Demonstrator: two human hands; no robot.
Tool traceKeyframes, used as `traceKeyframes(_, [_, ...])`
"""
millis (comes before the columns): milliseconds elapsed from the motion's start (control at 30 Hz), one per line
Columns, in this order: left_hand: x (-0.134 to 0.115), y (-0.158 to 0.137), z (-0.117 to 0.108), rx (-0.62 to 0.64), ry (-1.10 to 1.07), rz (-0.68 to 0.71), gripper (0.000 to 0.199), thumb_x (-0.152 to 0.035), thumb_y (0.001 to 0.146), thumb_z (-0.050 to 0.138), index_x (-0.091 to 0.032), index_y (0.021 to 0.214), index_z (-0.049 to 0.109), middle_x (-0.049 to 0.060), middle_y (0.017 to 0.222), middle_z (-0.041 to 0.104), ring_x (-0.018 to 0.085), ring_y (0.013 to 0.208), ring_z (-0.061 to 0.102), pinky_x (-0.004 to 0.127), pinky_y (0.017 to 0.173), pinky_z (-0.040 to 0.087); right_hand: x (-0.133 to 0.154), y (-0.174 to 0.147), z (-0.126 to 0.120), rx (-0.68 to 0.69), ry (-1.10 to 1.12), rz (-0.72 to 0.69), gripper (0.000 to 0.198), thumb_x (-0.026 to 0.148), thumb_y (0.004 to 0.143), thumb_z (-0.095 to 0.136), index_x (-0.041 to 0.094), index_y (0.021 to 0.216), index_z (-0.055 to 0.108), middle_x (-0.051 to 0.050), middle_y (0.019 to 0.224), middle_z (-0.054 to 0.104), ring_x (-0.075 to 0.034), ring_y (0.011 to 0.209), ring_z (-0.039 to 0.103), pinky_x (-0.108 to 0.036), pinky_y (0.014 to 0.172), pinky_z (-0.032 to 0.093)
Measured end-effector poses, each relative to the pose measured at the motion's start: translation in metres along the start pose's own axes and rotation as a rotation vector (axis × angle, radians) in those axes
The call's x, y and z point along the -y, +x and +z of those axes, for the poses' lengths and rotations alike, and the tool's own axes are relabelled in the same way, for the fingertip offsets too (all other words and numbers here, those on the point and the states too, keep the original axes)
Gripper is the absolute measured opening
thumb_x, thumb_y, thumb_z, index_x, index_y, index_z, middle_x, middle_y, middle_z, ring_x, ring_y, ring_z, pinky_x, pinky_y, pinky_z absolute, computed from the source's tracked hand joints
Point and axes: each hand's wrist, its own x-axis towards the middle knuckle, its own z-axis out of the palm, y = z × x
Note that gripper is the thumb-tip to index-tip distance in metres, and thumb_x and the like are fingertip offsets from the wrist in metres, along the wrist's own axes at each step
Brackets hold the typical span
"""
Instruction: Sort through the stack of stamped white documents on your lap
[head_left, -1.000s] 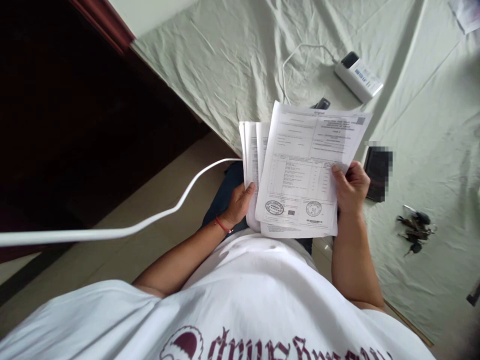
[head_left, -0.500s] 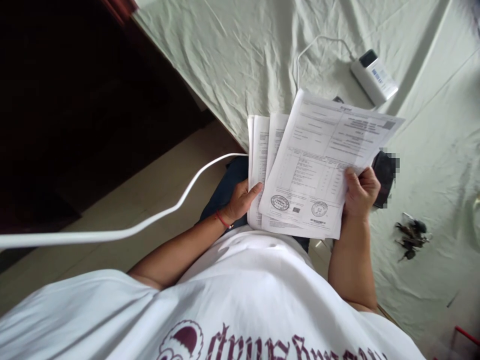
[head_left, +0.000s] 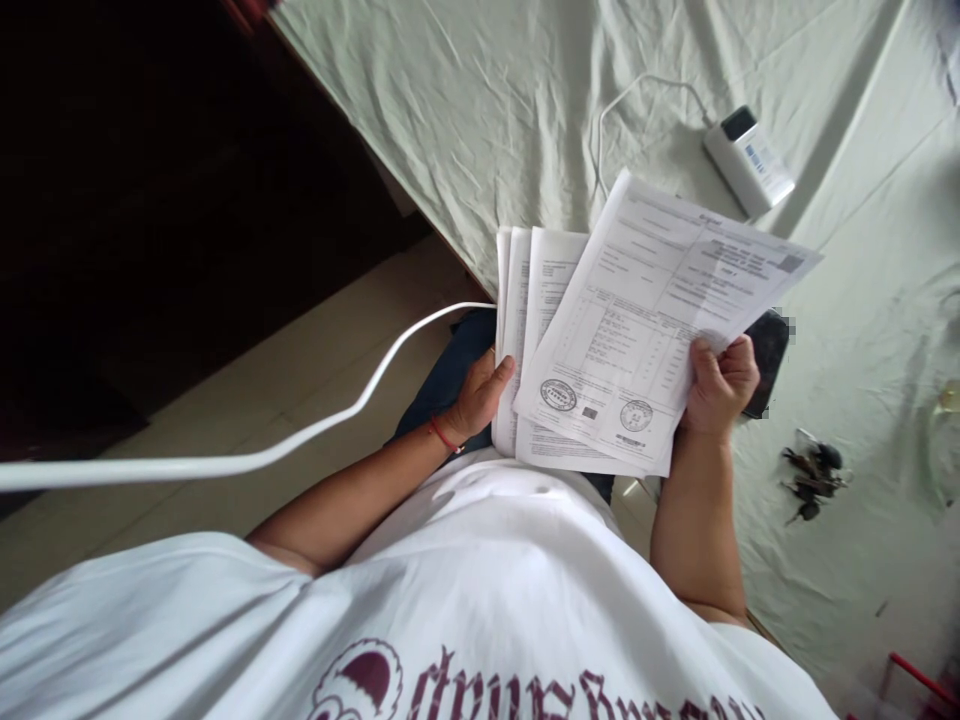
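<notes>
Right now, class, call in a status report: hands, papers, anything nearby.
Left hand gripping the paper stack. Right hand holding the top sheet, tilted off the stack. Phone and keys on the sheet-covered surface beyond.

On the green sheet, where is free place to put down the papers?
The sheet is bare left of the white cable, and again between the power bank and the keys. It is crowded near the right hand, where a dark phone lies under the papers.

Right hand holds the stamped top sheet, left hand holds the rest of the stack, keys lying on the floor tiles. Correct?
Not quite. The head view shows the keys lying on the pale green sheet, not the floor tiles. The right hand holds the stamped top sheet; the left hand holds the rest of the stack.
</notes>
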Motion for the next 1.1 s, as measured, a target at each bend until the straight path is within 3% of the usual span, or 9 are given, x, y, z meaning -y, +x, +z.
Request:
traceKeyframes(200, [-0.004,-0.001,0.000,0.017,-0.002,-0.061,0.062,-0.064,0.098,0.053,-0.016,0.135,0.067,0.014,0.140,0.067,0.033,0.136,0.058,0.049,0.119,0.043,-0.001,-0.004,0.003,0.039,-0.007,-0.034,0.028,0.036,0.077,0.083,0.019,0.088,0.063,0.003,0.078,0.066,-0.009,0.068,0.058,-0.023,0.066,0.048])
traceKeyframes(400, [-0.007,-0.001,0.002,-0.003,-0.011,-0.125,0.058,-0.061,0.092,0.066,-0.014,0.127,0.072,0.014,0.133,0.071,0.035,0.127,0.065,0.051,0.112,0.050,-0.002,-0.004,0.006,0.021,-0.062,-0.093,0.032,0.041,0.081,0.081,0.019,0.075,0.059,0.004,0.069,0.056,-0.009,0.064,0.050,-0.023,0.062,0.042])
traceKeyframes(600, [-0.009,0.003,0.003,-0.020,-0.078,-0.140,0.058,-0.063,0.093,0.064,-0.016,0.125,0.073,0.012,0.135,0.071,0.034,0.132,0.062,0.050,0.118,0.045,0.006,0.002,0.001,-0.101,-0.046,-0.146,0.041,0.042,0.075,0.085,0.020,0.064,0.053,0.005,0.062,0.046,-0.009,0.059,0.042,-0.023,0.057,0.040])
traceKeyframes(733, [-0.007,0.004,0.002,-0.029,-0.127,-0.162,0.060,-0.064,0.093,0.063,-0.015,0.127,0.073,0.013,0.133,0.071,0.034,0.129,0.063,0.052,0.118,0.045,0.011,0.003,-0.003,-0.068,-0.053,-0.092,0.044,0.047,0.071,0.087,0.021,0.064,0.052,0.004,0.063,0.048,-0.009,0.058,0.042,-0.024,0.055,0.041])
traceKeyframes(900, [-0.005,0.004,0.000,-0.035,-0.092,-0.136,0.066,-0.071,0.094,0.056,-0.016,0.125,0.073,0.013,0.130,0.072,0.034,0.134,0.060,0.051,0.120,0.042,0.012,-0.007,0.004,0.082,-0.111,0.006,0.035,0.044,0.076,0.084,0.020,0.073,0.060,0.003,0.070,0.057,-0.009,0.060,0.048,-0.024,0.057,0.043])
traceKeyframes(1000, [-0.007,0.004,-0.002,-0.001,-0.043,-0.105,0.068,-0.072,0.091,0.059,-0.016,0.126,0.072,0.015,0.133,0.071,0.035,0.133,0.061,0.051,0.117,0.044,0.012,-0.011,0.010,0.176,-0.161,-0.044,0.028,0.042,0.081,0.080,0.019,0.077,0.064,0.000,0.085,0.061,-0.010,0.073,0.056,-0.024,0.066,0.048])
traceKeyframes(1100, [-0.010,0.003,-0.003,0.037,-0.012,-0.118,0.063,-0.065,0.087,0.070,-0.015,0.126,0.071,0.016,0.131,0.071,0.036,0.126,0.065,0.051,0.111,0.050,0.010,-0.009,0.010,0.157,-0.250,-0.083,0.027,0.046,0.085,0.076,0.022,0.097,0.069,-0.002,0.103,0.062,-0.012,0.089,0.062,-0.026,0.076,0.054])
